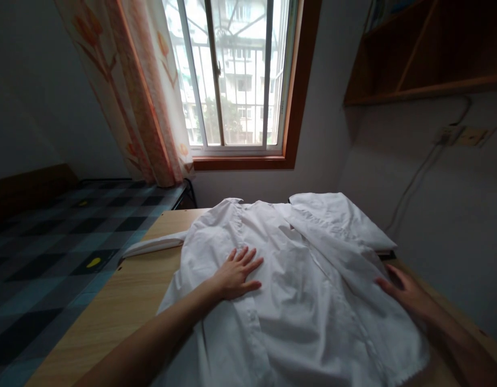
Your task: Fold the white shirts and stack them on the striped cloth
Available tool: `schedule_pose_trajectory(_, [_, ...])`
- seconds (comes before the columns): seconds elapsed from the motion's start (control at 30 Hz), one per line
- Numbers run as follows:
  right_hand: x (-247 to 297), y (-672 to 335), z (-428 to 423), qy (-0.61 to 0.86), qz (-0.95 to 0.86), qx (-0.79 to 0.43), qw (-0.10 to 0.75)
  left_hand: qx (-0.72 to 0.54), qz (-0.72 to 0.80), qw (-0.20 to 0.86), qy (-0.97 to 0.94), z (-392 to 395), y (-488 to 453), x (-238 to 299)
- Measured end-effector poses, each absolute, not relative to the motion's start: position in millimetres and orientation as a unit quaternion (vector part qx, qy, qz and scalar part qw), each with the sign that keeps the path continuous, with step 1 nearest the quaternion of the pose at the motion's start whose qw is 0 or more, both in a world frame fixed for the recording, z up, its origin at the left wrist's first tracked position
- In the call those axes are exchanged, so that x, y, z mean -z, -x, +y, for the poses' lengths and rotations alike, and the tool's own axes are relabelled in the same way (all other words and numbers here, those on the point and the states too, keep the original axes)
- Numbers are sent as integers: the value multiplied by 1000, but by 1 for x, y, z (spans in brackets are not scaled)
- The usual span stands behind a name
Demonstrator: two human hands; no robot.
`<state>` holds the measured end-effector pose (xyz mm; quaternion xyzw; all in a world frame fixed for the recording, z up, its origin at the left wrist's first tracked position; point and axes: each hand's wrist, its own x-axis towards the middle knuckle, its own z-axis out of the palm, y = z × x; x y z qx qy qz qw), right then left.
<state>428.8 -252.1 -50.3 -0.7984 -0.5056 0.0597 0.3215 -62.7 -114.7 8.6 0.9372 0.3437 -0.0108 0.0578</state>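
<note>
A white shirt (pixel 289 290) with a button placket lies spread and wrinkled on a light wooden table (pixel 151 285). One sleeve (pixel 341 220) reaches toward the far right corner; a narrow white strip of cloth (pixel 155 245) sticks out at the left. My left hand (pixel 238 274) rests flat on the front of the shirt, fingers spread. At the shirt's right edge is my right hand (pixel 405 290), thumb and forefinger apart, the thumb touching or just over the cloth. Its other fingers are partly hidden.
To the left is a bed with a dark checked cover (pixel 91 231). Behind the table are a window (pixel 240 80) and a flowered curtain (pixel 139 107). A wooden shelf (pixel 426 91) hangs on the right wall, above a socket (pixel 470 135) with a cable.
</note>
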Motion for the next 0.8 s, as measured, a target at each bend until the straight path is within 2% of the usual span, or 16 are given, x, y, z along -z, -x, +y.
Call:
schedule_pose_trajectory(0.1, [52, -443, -252, 795, -494, -110, 336, 7, 338, 65, -939, -116, 64, -11])
schedule_pose_trajectory(0.33, [40, -435, -257, 758, -547, -94, 343, -18, 334, 74, -939, -118, 66, -8])
schedule_pose_trajectory(0.47, [9, -415, -255, 756, -469, -187, 416, -34, 336, 74, -938, -117, 66, -5])
schedule_pose_trajectory(0.57, [-43, -386, -241, 723, -423, -237, 492, -50, 339, 99, -934, -115, 67, -4])
schedule_pose_trajectory(0.7, [-116, -287, -224, 614, -563, -285, 474, -127, 350, 205, -905, -110, 71, -2])
schedule_pose_trajectory(0.77, [-131, -217, -225, 507, -689, -304, 420, -217, 370, 318, -845, -107, 74, -1])
schedule_pose_trajectory(0.8, [-130, -183, -229, 448, -754, -316, 361, -269, 381, 382, -798, -107, 75, -1])
